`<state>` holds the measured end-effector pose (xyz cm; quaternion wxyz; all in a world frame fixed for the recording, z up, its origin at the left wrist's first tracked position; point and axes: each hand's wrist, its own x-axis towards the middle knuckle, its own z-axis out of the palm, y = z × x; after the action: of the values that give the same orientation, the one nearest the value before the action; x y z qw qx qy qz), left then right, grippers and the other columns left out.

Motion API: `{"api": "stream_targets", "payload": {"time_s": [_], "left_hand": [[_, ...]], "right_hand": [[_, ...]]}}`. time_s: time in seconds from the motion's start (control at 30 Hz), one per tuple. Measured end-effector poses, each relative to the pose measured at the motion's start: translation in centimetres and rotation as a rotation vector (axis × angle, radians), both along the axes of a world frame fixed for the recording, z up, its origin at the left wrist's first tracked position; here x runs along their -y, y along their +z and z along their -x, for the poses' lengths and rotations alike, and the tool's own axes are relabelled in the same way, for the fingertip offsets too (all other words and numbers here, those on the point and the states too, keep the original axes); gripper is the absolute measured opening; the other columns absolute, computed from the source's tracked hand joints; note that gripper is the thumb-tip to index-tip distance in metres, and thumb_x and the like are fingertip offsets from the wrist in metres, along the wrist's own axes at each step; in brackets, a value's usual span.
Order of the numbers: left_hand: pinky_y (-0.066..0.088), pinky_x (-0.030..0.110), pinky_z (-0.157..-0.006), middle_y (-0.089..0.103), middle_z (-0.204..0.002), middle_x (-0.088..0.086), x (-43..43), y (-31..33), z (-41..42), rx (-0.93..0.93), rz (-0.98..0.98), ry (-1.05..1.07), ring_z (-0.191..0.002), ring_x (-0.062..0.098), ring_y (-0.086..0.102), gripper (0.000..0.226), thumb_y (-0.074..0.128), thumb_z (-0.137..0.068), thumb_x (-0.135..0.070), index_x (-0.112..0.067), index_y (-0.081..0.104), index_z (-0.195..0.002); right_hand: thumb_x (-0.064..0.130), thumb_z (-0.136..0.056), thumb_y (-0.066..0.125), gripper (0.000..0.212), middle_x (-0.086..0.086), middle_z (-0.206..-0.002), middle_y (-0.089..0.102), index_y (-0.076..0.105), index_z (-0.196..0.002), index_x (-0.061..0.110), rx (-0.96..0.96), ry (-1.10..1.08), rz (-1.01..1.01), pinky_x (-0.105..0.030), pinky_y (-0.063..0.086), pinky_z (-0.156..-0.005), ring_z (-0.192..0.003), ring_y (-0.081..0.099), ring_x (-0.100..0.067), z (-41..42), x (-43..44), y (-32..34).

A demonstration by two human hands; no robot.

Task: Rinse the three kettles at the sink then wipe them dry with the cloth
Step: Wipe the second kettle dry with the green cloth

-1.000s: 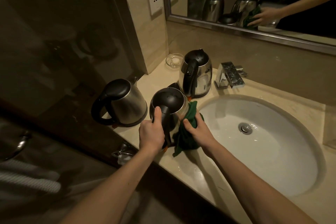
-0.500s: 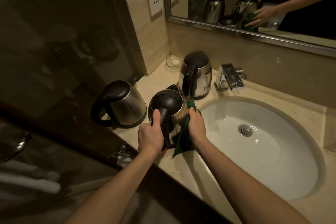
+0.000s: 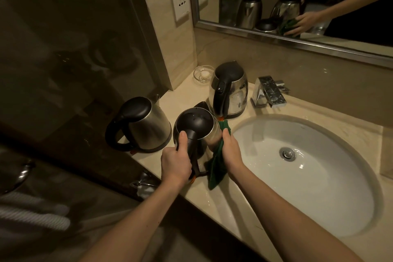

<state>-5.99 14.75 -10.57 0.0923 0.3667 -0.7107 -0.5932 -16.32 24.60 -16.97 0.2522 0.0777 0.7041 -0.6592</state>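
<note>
**Cloth pressed to the kettle's right flank**

Head view: my left hand (image 3: 175, 165) wraps the black handle of the middle kettle (image 3: 195, 125), centre frame, roughly upright. My right hand (image 3: 230, 151) clamps the green cloth (image 3: 217, 168) against its right wall, on the sink (image 3: 251, 125) side. I judge the next wipe runs around that body.

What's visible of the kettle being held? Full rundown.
The held kettle: shiny steel body, black top speckled with droplets, black handle facing the person. The left hand grips the handle; the right hand presses a green cloth against its right side. It is over the counter, left of the sink, close to two other kettles. Whether its base rests on the counter is hidden.
</note>
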Motion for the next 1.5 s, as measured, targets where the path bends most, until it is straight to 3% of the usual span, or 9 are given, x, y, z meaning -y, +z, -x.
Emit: {"api": "stream_targets", "payload": {"time_s": [0.4,0.63,0.73,0.83,0.93,1.03,1.13,1.3,1.5], "left_hand": [[0.035,0.026,-0.041,0.042,-0.040,0.001,1.6,0.1,-0.3,-0.017,0.026,-0.159,-0.033,0.013,0.042,0.062,0.039,-0.102,-0.050,-0.010,0.049,-0.056],[0.033,0.028,-0.041,0.041,-0.043,0.004,1.9,0.1,-0.2,-0.025,0.035,-0.183,-0.036,0.017,0.041,0.063,0.040,-0.101,-0.052,-0.010,0.048,-0.055],[0.034,0.028,-0.042,0.042,-0.042,0.002,1.9,0.0,-0.2,-0.025,0.081,-0.163,-0.036,0.017,0.042,0.064,0.040,-0.102,-0.052,-0.011,0.047,-0.052],[0.035,0.029,-0.043,0.044,-0.041,0.002,1.8,-0.1,-0.2,-0.024,0.124,-0.154,-0.037,0.018,0.045,0.065,0.040,-0.102,-0.052,-0.012,0.047,-0.051],[0.034,0.032,-0.048,0.048,-0.045,0.005,1.8,-0.2,-0.1,-0.017,0.204,-0.132,-0.043,0.021,0.047,0.069,0.040,-0.100,-0.053,-0.007,0.049,-0.050],[0.031,0.036,-0.054,0.057,-0.057,0.018,2.0,-0.5,0.1,0.022,0.268,-0.095,-0.056,0.027,0.047,0.062,0.044,-0.103,-0.038,0.000,0.051,-0.054],[0.032,0.032,-0.051,0.058,-0.059,0.015,2.2,-0.7,0.1,0.031,0.261,-0.111,-0.058,0.025,0.049,0.055,0.044,-0.104,-0.030,-0.005,0.053,-0.056],[0.041,0.032,-0.056,0.055,-0.053,0.009,2.4,-1.2,0.1,0.023,0.254,-0.136,-0.059,0.028,0.060,0.073,0.036,-0.098,-0.063,-0.012,0.054,-0.049],[0.042,0.030,-0.055,0.058,-0.054,0.006,2.5,-0.9,0.2,0.029,0.210,-0.149,-0.057,0.023,0.060,0.073,0.037,-0.096,-0.064,-0.009,0.062,-0.056]], "right_hand": [[0.038,-0.103,0.032,0.045,0.006,-0.141,0.044,0.037,-0.144,0.021,-0.360,0.003,-0.005,-0.032,0.033,-0.109,-0.129,0.040,-0.010,-0.9,-0.4,2.5],[0.047,-0.098,0.032,0.038,0.002,-0.113,0.060,0.058,-0.115,0.025,-0.098,-0.056,0.040,-0.035,0.040,-0.094,-0.113,0.054,-0.018,-0.8,-0.9,3.0],[0.041,-0.101,0.031,0.036,0.001,-0.111,0.062,0.059,-0.114,0.023,-0.204,-0.112,0.079,-0.037,0.042,-0.098,-0.110,0.055,-0.014,-2.2,-0.8,5.4],[0.038,-0.100,0.030,0.044,-0.001,-0.127,0.057,0.052,-0.130,0.016,-0.494,-0.165,0.048,-0.032,0.038,-0.106,-0.120,0.050,-0.012,-3.7,0.2,8.2],[0.031,-0.101,0.030,0.046,-0.002,-0.143,0.044,0.042,-0.141,0.012,-0.858,-0.013,-0.078,-0.023,0.028,-0.112,-0.133,0.038,-0.010,-5.1,1.8,9.8],[0.038,-0.100,0.023,0.054,-0.005,-0.145,0.044,0.045,-0.141,0.012,-1.091,0.285,-0.458,-0.041,0.026,-0.115,-0.135,0.038,-0.025,-5.2,2.9,9.0],[0.042,-0.100,0.019,0.056,-0.003,-0.144,0.047,0.051,-0.138,0.017,-1.185,0.419,-0.773,-0.048,0.031,-0.110,-0.130,0.043,-0.032,-4.6,3.0,7.9],[0.035,-0.100,0.026,0.051,-0.007,-0.145,0.044,0.047,-0.140,0.012,-1.103,0.192,-0.685,-0.045,0.036,-0.108,-0.131,0.042,-0.026,-4.8,1.9,7.1],[0.033,-0.100,0.028,0.050,-0.013,-0.144,0.044,0.049,-0.137,0.008,-1.134,0.195,-0.749,-0.047,0.026,-0.115,-0.132,0.041,-0.034,-6.0,2.8,6.7]]}}
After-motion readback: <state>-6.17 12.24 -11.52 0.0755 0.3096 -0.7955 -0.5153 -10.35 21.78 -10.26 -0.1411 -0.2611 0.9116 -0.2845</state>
